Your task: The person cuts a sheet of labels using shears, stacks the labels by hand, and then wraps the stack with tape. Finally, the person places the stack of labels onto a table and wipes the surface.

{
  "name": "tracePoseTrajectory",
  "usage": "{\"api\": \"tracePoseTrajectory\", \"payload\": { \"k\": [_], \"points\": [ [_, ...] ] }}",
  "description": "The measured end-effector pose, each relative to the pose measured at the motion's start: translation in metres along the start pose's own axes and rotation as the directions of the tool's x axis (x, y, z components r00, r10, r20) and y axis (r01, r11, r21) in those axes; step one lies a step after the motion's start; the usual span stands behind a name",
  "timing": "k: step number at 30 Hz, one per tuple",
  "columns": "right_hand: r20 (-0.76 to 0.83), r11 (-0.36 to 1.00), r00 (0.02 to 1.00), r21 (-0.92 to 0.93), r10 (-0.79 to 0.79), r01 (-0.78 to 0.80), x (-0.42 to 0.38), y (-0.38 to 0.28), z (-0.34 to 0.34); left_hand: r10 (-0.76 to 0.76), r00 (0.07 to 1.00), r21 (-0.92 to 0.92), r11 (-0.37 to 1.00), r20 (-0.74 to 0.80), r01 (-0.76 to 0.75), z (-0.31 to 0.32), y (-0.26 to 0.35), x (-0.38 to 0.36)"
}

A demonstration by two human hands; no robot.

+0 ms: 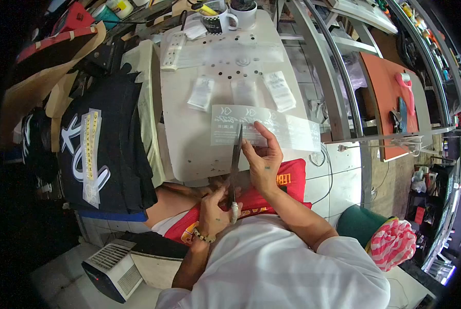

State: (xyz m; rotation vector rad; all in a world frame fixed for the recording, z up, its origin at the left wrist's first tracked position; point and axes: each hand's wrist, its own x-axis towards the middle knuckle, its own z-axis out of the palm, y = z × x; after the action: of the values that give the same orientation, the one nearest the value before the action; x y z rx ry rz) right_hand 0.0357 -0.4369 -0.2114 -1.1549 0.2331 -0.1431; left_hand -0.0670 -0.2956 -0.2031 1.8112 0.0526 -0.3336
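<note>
My left hand (213, 213), a beaded bracelet at its wrist, closes around the lower end of a long-bladed tool (236, 167) with a white-wrapped handle end. The narrow dark blade points away from me and its tip overlaps a translucent printed sheet (225, 135) in this view. My right hand (265, 160) is beside the blade, thumb and index finger apart, fingertips at the near edge of the sheet. White lettering and small symbols run across the sheet, which lies on the pale tabletop (186, 154). Beyond it sit small stacks of clear strips (279, 90).
Black printed garments (112, 154) with a lettered strip (91, 159) are piled at left. Mugs (215, 20) and a power strip (173, 51) occupy the table's far end. Metal framing (338, 67) stands at right, a heater-like box (114, 270) on the floor at lower left.
</note>
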Motion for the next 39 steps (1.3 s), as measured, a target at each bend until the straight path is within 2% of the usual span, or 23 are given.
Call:
{"api": "tracePoseTrajectory", "payload": {
  "k": [13, 17, 19, 22, 24, 26, 28, 31, 34, 37, 39],
  "points": [
    [0.012, 1.0, 1.0, -0.008, -0.008, 0.008, 0.002, 0.006, -0.003, 0.035, 0.999, 0.018, 0.999, 0.011, -0.035, 0.001, -0.004, 0.003],
    [0.006, 0.999, 1.0, -0.049, 0.018, -0.018, 0.0, 0.005, -0.002, -0.019, 1.0, 0.0, 1.0, 0.002, 0.019, 0.001, -0.007, 0.001],
    [0.007, 0.999, 1.0, -0.025, -0.027, 0.027, 0.0, 0.007, -0.001, -0.019, 1.0, -0.022, 1.0, -0.012, 0.019, 0.002, -0.011, 0.0],
    [0.008, 0.999, 1.0, -0.031, -0.018, 0.019, 0.001, 0.007, -0.001, 0.022, 0.999, 0.017, 1.0, -0.025, -0.022, 0.001, -0.01, 0.0],
    [0.021, 1.0, 1.0, -0.009, -0.004, 0.004, 0.0, 0.006, 0.0, -0.06, 0.998, -0.043, 0.997, -0.009, 0.059, -0.001, -0.003, -0.001],
    [0.032, 1.0, 0.999, 0.012, 0.011, -0.011, -0.002, 0.007, 0.0, -0.062, 0.998, -0.024, 0.998, -0.009, 0.062, -0.001, 0.002, 0.0],
    [0.024, 0.995, 0.998, -0.082, -0.053, 0.055, -0.004, 0.012, 0.001, -0.066, 0.998, -0.005, 0.998, -0.007, 0.066, -0.001, -0.001, 0.0],
    [0.03, 0.997, 0.998, -0.062, -0.053, 0.054, -0.007, 0.012, 0.001, -0.051, 0.999, -0.043, 0.998, -0.017, 0.051, -0.001, -0.009, 0.001],
    [0.025, 0.996, 0.998, -0.073, -0.052, 0.053, -0.007, 0.01, 0.003, -0.027, 0.999, 0.005, 1.0, -0.018, 0.027, -0.002, -0.006, 0.0],
    [0.049, 0.998, 0.999, -0.063, -0.023, 0.026, -0.008, 0.012, 0.0, -0.028, 0.999, -0.008, 1.0, -0.018, 0.028, -0.002, -0.005, 0.0],
    [0.037, 0.997, 0.998, -0.064, -0.044, 0.046, -0.008, 0.012, 0.001, -0.081, 0.997, -0.107, 0.991, -0.009, 0.079, -0.001, -0.001, 0.0]
  ]
}}
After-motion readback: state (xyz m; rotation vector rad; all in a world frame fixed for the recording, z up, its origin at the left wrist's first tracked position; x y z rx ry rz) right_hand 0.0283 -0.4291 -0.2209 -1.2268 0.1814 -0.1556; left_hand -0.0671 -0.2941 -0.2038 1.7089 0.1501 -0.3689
